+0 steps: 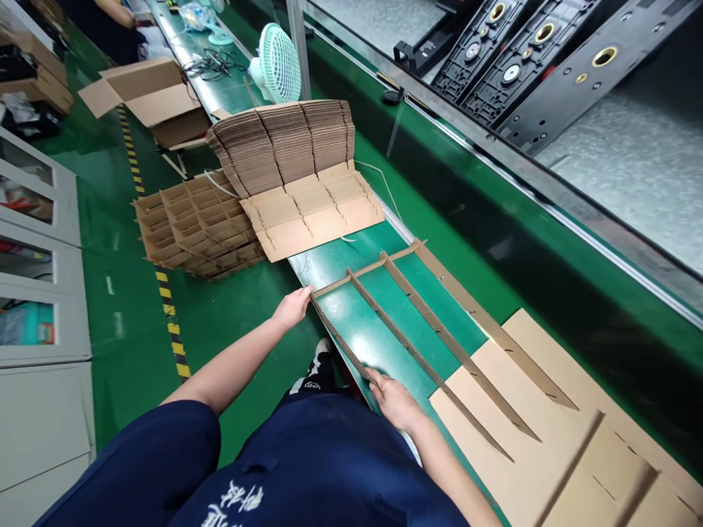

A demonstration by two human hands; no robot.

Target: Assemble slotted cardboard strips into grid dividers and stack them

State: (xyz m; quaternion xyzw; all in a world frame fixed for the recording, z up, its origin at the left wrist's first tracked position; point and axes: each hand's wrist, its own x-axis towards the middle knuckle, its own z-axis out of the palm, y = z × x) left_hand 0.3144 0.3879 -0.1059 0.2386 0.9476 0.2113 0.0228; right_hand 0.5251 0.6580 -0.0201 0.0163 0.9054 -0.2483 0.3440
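A partly joined cardboard divider (422, 311) stands on edge on the green-topped bench. One cross strip (367, 268) runs along its far end, and several long strips fan out from it toward the lower right. My left hand (294, 307) is closed on the near corner, where the cross strip meets the nearest long strip. Farther along that same long strip (340, 338), my right hand (391, 399) grips it, its fingertips partly hidden behind the cardboard. The far ends of the other long strips reach over flat cardboard sheets (472, 424).
A leaning stack of slotted cardboard strips (285, 146) stands beyond the divider, with flat strips (318, 212) before it. Assembled divider grids (198, 227) are at the left. A mint fan (279, 64), an open carton (154, 95) and another person's arm (118, 11) are farther back.
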